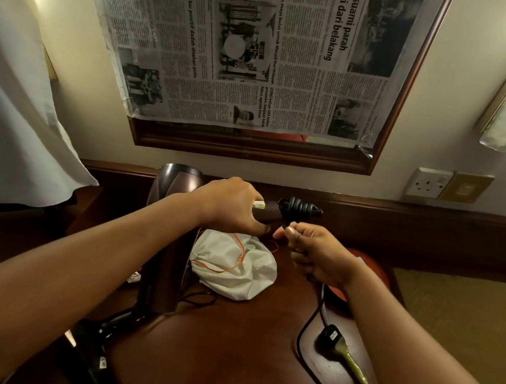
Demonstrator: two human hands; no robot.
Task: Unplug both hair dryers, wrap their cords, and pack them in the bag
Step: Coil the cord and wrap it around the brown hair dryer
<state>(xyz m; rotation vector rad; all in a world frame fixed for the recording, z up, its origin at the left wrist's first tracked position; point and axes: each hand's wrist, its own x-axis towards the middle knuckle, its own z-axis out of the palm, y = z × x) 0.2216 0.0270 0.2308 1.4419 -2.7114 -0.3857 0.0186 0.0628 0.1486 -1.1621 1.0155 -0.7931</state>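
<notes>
A dark wooden table (pixel 218 353) stands against a pale wall, under a framed mirror covered with newspaper (pixel 253 41); a white wall socket (pixel 429 182) sits to the right with nothing plugged into it.

The left hand (pixel 236 205) is curled round the handle of a brown hair dryer (pixel 167 234), held above the table. The handle's long axis runs left to right, ending in a black ribbed cord collar (pixel 304 209) that points right. Cord appears already coiled there, though how many turns is unclear.

The right hand (pixel 311 255) hangs just beside and slightly below that handle end, thumb and forefinger pinched together, apparently on the black cord (pixel 306 328), which drops from under the hand, loops over the table and ends in the plug (pixel 332 337) lying flat on the right. So the free cord lies on the right hand's side, and likely goes round the handle next.

A white drawstring bag (pixel 235 269) lies on the table directly below both hands. A second, black hair dryer (pixel 91 352) lies at the near left.
</notes>
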